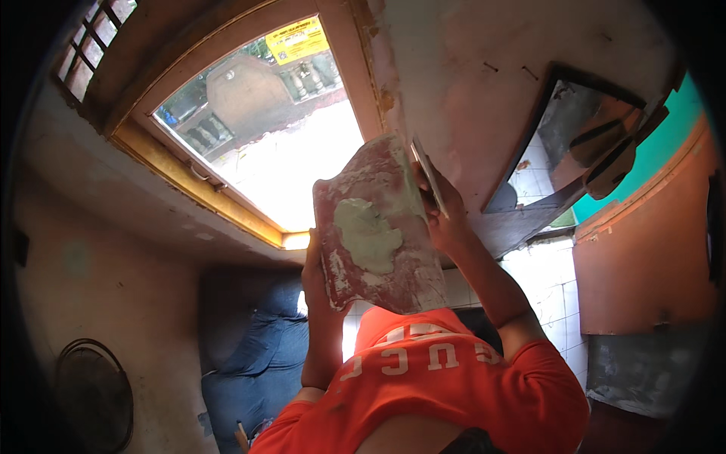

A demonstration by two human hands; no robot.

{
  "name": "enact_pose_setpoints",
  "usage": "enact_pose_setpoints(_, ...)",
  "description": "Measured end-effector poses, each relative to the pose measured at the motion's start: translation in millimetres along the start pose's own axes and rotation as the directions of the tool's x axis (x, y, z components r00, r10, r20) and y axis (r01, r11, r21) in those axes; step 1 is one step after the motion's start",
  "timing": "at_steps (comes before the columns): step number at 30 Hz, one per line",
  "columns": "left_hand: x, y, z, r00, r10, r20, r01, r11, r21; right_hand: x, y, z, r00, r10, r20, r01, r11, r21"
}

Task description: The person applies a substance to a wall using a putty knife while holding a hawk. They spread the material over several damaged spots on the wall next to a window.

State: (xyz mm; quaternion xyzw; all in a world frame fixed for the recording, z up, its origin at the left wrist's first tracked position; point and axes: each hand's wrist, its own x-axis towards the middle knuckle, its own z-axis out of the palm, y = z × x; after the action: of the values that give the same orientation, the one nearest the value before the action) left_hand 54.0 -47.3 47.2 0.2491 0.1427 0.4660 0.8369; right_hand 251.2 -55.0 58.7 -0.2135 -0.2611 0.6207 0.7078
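A worn reddish board [412, 261], smeared with whitish residue, is tilted up in front of my chest. On its face lies a thick patch of pale green putty-like paste [368, 236]. My left hand [318, 276] grips the board's lower left edge; most of its fingers are hidden behind it. Just past the board's right edge, my right hand [448, 208] is closed around a thin, flat, pale-edged trowel [430, 175]. Seen nearly edge-on, the trowel stands close to the patchy wall [469, 113]; I cannot tell whether it touches the wall.
A wooden-framed window [249, 113] is ahead on the left. To the right, a dark-framed mirror [563, 144] hangs on the wall, with nails above its left side. Dark blue cushioned furniture [265, 356] stands low left. White floor tiles [548, 284] show at right beside an orange panel [643, 280].
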Motion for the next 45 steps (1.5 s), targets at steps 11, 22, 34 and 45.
enact_pose_setpoints(11,7,14,-9,0.999,-0.023,0.039,0.029,0.986,-0.163,18,9,-15,0.997,0.078,-0.007,-0.078,0.982,-0.173)
enact_pose_setpoints(22,13,23,-17,0.999,0.009,-0.048,-0.018,0.985,-0.174,-2,14,-54,0.971,0.214,0.110,-0.195,0.968,-0.157)
enact_pose_setpoints(34,14,31,-16,0.998,0.021,-0.065,-0.027,0.996,-0.088,-2,52,-72,0.825,0.274,0.494,-0.560,0.514,0.650)
enact_pose_setpoints(45,7,33,-54,0.999,-0.030,0.034,0.035,0.982,-0.183,1,28,-52,0.876,0.308,0.372,-0.471,0.718,0.514)
